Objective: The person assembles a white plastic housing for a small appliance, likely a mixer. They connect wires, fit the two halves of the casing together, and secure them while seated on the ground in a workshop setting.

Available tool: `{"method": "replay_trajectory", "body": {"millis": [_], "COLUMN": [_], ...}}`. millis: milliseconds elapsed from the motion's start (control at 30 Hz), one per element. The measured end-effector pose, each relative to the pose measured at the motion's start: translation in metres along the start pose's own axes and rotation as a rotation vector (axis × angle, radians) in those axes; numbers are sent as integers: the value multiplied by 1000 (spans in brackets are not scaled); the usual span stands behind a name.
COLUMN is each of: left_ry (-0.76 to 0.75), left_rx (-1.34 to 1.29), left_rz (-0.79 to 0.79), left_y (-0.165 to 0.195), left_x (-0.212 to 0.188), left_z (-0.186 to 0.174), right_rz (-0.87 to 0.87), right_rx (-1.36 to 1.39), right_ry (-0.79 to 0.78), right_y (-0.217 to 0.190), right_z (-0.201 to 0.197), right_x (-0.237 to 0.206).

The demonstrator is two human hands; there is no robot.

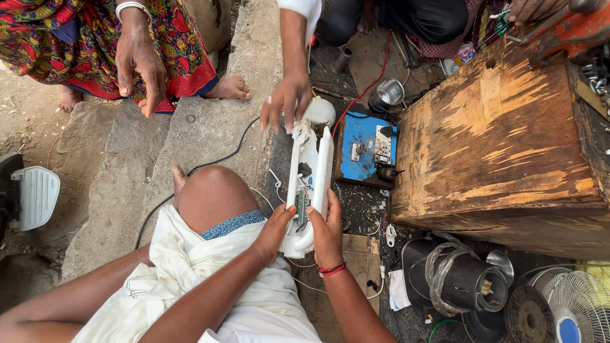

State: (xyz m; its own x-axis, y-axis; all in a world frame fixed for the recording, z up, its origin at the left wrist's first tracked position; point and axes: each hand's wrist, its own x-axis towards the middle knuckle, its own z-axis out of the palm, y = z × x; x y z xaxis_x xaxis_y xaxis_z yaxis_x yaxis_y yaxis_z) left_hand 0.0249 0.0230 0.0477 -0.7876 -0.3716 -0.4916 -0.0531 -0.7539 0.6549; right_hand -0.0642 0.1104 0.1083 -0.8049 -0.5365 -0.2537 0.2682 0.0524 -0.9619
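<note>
Two hands hold an opened long white plastic appliance casing (309, 184) over the ground, beside a big worn wooden box (502, 146).

The casing's long axis runs away from the person, its far end pointing toward a blue switch board (363, 145) and another person's hand (287, 101), which touches that end with fingers spread. The left hand (274, 232) clasps the near end from the left, fingers curled on the shell; the right hand (327, 232) grips from the right, thumb across the open middle. Inside show a green circuit board (302, 208) and thin wires. A black cable (210, 164) trails across the stone.
</note>
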Motion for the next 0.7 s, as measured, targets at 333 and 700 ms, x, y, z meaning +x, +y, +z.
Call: {"method": "replay_trajectory", "body": {"millis": [333,700], "left_ry": [-26,-32], "left_rx": [-27,77], "left_rz": [15,158], "left_y": [5,-10], "left_x": [-5,6], "left_z": [3,-4], "right_rz": [-175,-208], "right_rx": [-605,-857], "right_ry": [30,62], "right_y": [4,-10], "right_z": [1,7], "right_x": [2,-4]}}
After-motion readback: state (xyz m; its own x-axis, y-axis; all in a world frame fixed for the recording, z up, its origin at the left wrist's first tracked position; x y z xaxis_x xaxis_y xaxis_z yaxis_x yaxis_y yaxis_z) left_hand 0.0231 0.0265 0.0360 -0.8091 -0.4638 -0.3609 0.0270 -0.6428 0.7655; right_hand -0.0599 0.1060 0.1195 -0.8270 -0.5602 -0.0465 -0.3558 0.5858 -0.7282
